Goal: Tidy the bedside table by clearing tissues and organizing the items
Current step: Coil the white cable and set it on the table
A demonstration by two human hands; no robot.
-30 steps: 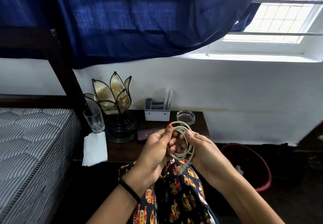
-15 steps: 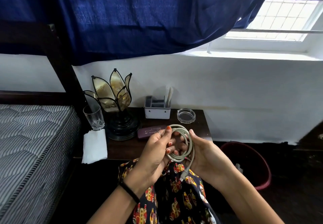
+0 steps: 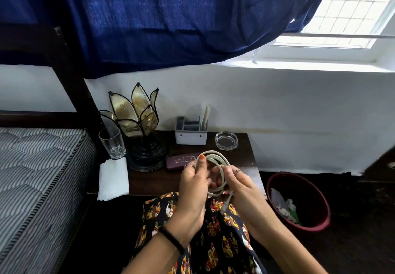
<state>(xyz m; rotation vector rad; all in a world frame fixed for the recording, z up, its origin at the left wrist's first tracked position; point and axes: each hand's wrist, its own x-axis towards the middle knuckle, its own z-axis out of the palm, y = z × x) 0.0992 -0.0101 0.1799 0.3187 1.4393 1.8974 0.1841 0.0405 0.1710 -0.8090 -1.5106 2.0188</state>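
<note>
A coiled white cable (image 3: 220, 162) is held over the front edge of the dark wooden bedside table (image 3: 154, 181). My left hand (image 3: 193, 188) grips the left side of the coil, thumb up. On the coil's right side, my right hand (image 3: 239, 186) has its fingers curled round the loops. The cable's plug end (image 3: 226, 204) hangs below the hands. On the table's left front corner lies a folded white tissue (image 3: 113, 178), hanging over the edge.
On the table stand a drinking glass (image 3: 112, 143), a petal-shaped lamp (image 3: 136, 124), a white organizer box (image 3: 190, 132), a glass ashtray (image 3: 226, 140) and a purple case (image 3: 181, 160). A red bin (image 3: 299, 201) with tissues stands right of the table. The striped mattress (image 3: 36, 179) lies left.
Both hands have stayed on the cable coil and turned it slightly, so the loop now stands more upright. The view has dipped a little.
</note>
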